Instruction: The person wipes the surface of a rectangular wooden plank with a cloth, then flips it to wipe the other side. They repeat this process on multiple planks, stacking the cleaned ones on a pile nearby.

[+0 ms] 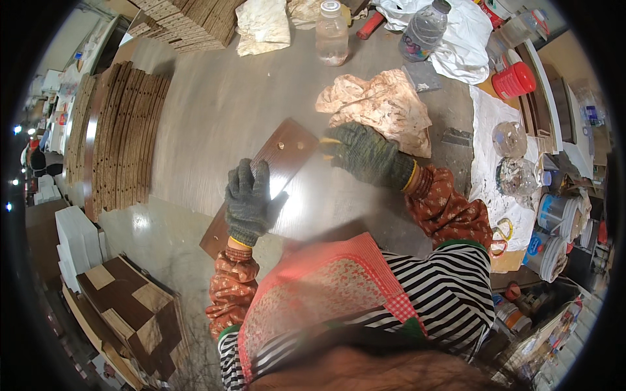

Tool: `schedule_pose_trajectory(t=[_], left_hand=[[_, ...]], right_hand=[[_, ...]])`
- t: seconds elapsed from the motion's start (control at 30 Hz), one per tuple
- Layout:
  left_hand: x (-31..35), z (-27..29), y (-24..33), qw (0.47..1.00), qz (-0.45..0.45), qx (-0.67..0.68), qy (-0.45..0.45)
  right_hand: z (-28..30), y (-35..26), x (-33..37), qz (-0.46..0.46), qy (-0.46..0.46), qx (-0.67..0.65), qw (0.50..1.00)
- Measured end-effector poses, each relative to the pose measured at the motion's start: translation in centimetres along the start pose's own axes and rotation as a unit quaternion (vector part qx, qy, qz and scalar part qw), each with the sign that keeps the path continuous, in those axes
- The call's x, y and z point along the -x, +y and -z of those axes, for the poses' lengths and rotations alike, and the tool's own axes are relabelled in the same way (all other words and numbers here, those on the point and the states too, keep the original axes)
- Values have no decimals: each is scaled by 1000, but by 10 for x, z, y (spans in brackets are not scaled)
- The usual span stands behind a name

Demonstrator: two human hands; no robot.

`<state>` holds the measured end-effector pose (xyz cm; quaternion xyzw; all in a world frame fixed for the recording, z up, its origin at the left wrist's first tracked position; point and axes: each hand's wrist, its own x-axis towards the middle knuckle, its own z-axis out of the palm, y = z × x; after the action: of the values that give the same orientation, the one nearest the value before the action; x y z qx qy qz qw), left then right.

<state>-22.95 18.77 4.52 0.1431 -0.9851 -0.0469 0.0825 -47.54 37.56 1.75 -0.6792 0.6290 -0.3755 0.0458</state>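
Observation:
A narrow dark-brown board [287, 153] with a few small round holes or plugs lies slanted on the table, its lower end reaching the near edge. My left hand [247, 202], in a dark grey knit glove, rests flat on this board with its fingers stretched out. My right hand [368, 155], gloved alike, is just right of the board's upper end, beside a crumpled, brown-stained cloth [375, 101]. Its fingers point left and look slightly apart, though the tips are blurred; I see nothing in them.
Upright stacks of drilled boards [124, 137] line the table's left side, with another stack [189, 23] at the back. A clear jar [332, 36], a plastic bottle [425, 29] and a red-lidded container [513, 81] stand far off. Scissors [501, 236] and buckets [546, 254] are at right.

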Motion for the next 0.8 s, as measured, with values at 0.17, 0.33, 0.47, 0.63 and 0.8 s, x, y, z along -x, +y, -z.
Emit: schedule_pose_trajectory(t=[0.17, 0.33, 0.47, 0.63, 0.8], left_hand=[[3, 10, -1, 1000, 11, 21, -3], [77, 51, -29, 999, -6, 18, -37], [159, 53, -50, 995, 76, -34, -50], [180, 12, -66, 992, 97, -65, 53], [173, 21, -50, 991, 122, -9, 51]], right_hand=[[2, 7, -27, -62, 10, 33, 997], [8, 5, -32, -35, -21, 155, 987], [-1, 2, -24, -182, -47, -148, 971], [-19, -1, -25, -10, -91, 207, 974], [-19, -22, -44, -190, -45, -36, 980]])
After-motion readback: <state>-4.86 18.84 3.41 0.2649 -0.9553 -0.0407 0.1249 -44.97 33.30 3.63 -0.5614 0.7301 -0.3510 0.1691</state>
